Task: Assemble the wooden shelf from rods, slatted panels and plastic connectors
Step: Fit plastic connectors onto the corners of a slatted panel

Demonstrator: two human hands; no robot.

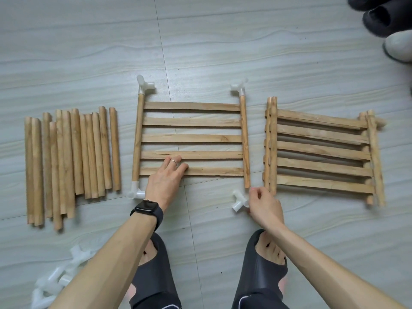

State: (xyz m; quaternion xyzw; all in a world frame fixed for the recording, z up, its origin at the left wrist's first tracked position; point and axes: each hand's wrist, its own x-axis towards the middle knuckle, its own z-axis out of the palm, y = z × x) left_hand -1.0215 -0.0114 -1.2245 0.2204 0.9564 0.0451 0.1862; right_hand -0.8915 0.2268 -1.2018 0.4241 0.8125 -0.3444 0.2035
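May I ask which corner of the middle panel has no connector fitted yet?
The near right corner: its rod end is bare, with the right hand holding a loose connector near it. The other three corners carry white connectors.

The floor point(89, 41) is pale grey tile with a wavy wood-grain pattern, and a thin dark grout seam point(165, 63) runs from the top edge down toward the bottom. Two dark slides stand on it at the bottom, toes pointing up the frame: the left slide point(153, 275) and the right slide point(260, 277), set apart from each other. In the top right corner lie a pair of dark slippers point(383, 21) and, just below them, a white shoe point(399, 46), cut off by the frame edge. A black smartwatch point(147, 207) sits on a wrist, and a thin silver ring point(173, 161) circles a finger.
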